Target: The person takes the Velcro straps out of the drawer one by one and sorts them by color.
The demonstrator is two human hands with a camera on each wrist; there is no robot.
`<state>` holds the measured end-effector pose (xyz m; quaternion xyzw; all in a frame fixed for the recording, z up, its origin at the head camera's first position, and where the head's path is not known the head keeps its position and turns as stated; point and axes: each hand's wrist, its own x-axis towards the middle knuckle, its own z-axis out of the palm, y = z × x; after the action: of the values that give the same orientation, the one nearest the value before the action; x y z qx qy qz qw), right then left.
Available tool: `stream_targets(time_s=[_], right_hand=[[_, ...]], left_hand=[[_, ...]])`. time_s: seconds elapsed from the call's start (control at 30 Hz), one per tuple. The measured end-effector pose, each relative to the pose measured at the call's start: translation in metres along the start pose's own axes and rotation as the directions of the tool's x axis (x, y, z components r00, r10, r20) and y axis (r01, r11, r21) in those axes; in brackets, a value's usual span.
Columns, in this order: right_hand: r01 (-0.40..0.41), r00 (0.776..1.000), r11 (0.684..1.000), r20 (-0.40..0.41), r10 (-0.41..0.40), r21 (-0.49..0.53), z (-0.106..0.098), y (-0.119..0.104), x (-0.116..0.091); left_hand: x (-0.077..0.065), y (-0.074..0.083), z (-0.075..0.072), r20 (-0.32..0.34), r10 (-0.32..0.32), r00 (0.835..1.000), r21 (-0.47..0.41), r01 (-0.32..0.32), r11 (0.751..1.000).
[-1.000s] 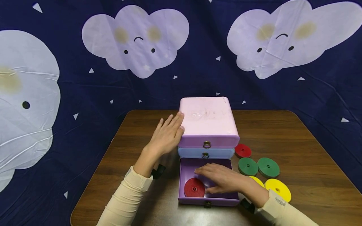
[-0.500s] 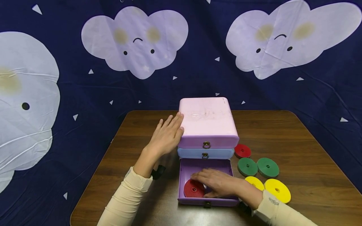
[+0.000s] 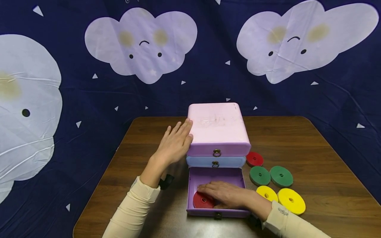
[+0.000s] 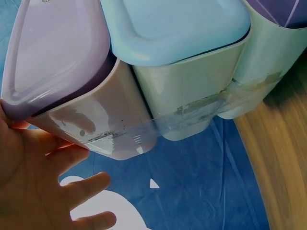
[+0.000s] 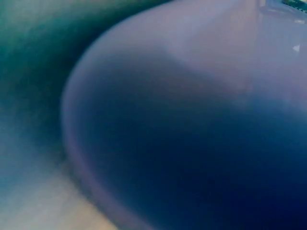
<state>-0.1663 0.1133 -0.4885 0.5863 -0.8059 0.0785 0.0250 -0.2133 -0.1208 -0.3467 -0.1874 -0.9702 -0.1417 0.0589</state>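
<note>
A small three-tier drawer box (image 3: 217, 124) stands mid-table, pink on top, with its bottom purple drawer (image 3: 191, 180) pulled out. My left hand (image 3: 175, 142) rests on the box's left side with its fingers straight. The left wrist view shows the same left hand (image 4: 33, 177), fingers spread against the top tier's wall (image 4: 105, 115). Inside the drawer lies a flat red tape roll (image 3: 200, 201). My right hand (image 3: 224, 194) grips this roll, fingers bent over its far edge and thumb at its near right side. The right wrist view is filled by a blurred, dark drawer interior (image 5: 192, 143).
To the box's right lie another red roll (image 3: 254, 159), two green rolls (image 3: 281, 176) and two yellow rolls (image 3: 291, 201) on the wooden table (image 3: 324, 172). Clear tape (image 4: 192, 110) joins the tiers along the side. A dark blue cloud-print cloth (image 3: 214, 79) hangs behind the table.
My right hand has moved left and toward the drawer's front, from behind the red tape roll onto it, its fingers bending. The left hand has stayed on the box.
</note>
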Motion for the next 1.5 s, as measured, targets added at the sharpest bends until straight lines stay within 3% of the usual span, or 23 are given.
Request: stream_targets(time_s=[0.6, 1.17, 1.5], right_hand=[[-0.028, 0.997, 0.999, 0.070, 0.026, 0.031, 0.000, 0.000, 0.000], [-0.051, 0.999, 0.999, -0.021, 0.050, -0.006, -0.001, 0.003, -0.007], [-0.154, 0.985, 0.988, -0.068, 0.156, 0.033, -0.014, 0.005, -0.022]], left_hand=[[-0.001, -0.002, 0.001, -0.001, -0.006, 1.000, -0.002, 0.006, 1.000], [-0.001, 0.000, 0.001, 0.001, -0.005, 1.000, -0.006, 0.005, 1.000], [-0.001, 0.001, 0.000, 0.002, -0.003, 1.000, 0.009, 0.003, 1.000]])
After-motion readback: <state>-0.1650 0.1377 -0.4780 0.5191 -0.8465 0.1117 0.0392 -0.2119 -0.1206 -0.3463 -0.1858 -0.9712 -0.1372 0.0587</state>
